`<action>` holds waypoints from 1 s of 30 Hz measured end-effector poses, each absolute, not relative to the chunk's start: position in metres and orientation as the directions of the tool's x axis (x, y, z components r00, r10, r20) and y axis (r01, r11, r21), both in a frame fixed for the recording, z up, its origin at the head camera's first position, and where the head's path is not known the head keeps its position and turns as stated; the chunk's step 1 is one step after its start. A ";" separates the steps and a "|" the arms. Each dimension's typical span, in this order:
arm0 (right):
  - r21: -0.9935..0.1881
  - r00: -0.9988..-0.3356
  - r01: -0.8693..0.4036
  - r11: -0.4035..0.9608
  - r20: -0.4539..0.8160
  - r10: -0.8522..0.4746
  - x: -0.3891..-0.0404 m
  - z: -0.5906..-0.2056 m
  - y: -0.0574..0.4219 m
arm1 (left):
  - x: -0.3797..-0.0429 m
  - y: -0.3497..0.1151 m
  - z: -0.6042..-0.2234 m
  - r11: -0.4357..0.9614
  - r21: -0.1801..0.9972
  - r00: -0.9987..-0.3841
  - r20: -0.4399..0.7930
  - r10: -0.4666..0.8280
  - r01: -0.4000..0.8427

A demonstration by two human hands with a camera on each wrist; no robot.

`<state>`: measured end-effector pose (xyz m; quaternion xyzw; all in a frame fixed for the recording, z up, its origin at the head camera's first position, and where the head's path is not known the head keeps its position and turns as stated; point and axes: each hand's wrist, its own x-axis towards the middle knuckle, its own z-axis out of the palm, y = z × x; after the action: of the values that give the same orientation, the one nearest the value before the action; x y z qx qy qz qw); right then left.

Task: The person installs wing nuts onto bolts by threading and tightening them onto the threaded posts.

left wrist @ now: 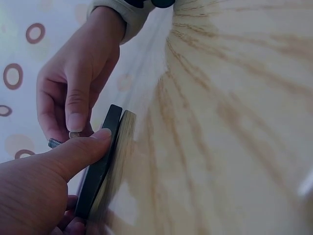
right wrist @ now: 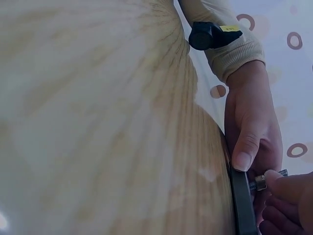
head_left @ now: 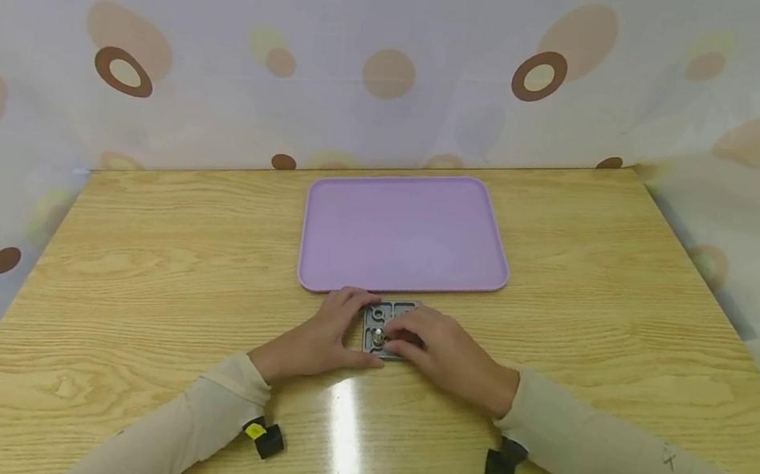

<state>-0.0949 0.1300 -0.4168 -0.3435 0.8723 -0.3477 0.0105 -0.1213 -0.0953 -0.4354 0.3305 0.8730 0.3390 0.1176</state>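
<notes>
A small grey metal plate (head_left: 377,323) with raised ribs and round holes lies on the table, dark along its edge in both wrist views. My left hand (head_left: 322,338) grips it from the left, thumb at the near edge and fingers at the far edge. From a hole near its front left corner rises a shiny threaded bolt (head_left: 378,338). Thumb and fingers of my right hand (head_left: 444,353) pinch the bolt from the right. A silver collar-like part (right wrist: 260,182) shows low on it, and the threaded end sticks out past the right thumb.
Just beyond the plate lies a shallow lilac tray (head_left: 406,232) with a raised rim. The wood-grain table (head_left: 165,263) reaches back to a patterned cloth (head_left: 380,132) that hangs behind and along the sides. A black camera (head_left: 501,465) is strapped at the right wrist.
</notes>
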 end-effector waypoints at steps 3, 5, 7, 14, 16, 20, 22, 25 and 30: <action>-0.620 -0.762 -0.589 0.519 0.213 -0.611 -0.095 -0.417 0.129 | -0.121 -0.095 -0.434 0.552 0.669 -0.754 0.019 0.656 0.497; -0.626 -0.759 -0.589 0.511 0.212 -0.616 -0.096 -0.417 0.128 | -0.121 -0.095 -0.434 0.554 0.669 -0.755 0.016 0.655 0.495; -0.629 -0.756 -0.590 0.506 0.210 -0.620 -0.096 -0.417 0.127 | -0.121 -0.095 -0.434 0.558 0.668 -0.757 0.011 0.654 0.492; -0.620 -0.749 -0.599 0.507 0.210 -0.628 -0.096 -0.418 0.125 | -0.121 -0.095 -0.434 0.556 0.667 -0.754 0.013 0.657 0.496; -0.620 -0.749 -0.599 0.506 0.212 -0.627 -0.096 -0.417 0.125 | -0.120 -0.095 -0.434 0.555 0.668 -0.753 0.013 0.657 0.496; -0.633 -0.759 -0.586 0.506 0.208 -0.617 -0.096 -0.415 0.126 | -0.120 -0.095 -0.433 0.551 0.675 -0.754 0.011 0.657 0.490; -0.633 -0.763 -0.581 0.511 0.205 -0.613 -0.095 -0.415 0.127 | -0.120 -0.095 -0.433 0.555 0.677 -0.756 0.004 0.654 0.484; -0.620 -0.769 -0.580 0.528 0.205 -0.605 -0.096 -0.416 0.129 | -0.120 -0.095 -0.434 0.558 0.678 -0.757 -0.004 0.653 0.478; -0.612 -0.778 -0.578 0.540 0.211 -0.592 -0.096 -0.417 0.131 | -0.121 -0.095 -0.435 0.561 0.673 -0.757 -0.003 0.653 0.481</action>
<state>-0.0958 0.1310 -0.4167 -0.3333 0.8775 -0.3447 0.0104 -0.1208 -0.0952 -0.4351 0.3245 0.8743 0.3378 0.1272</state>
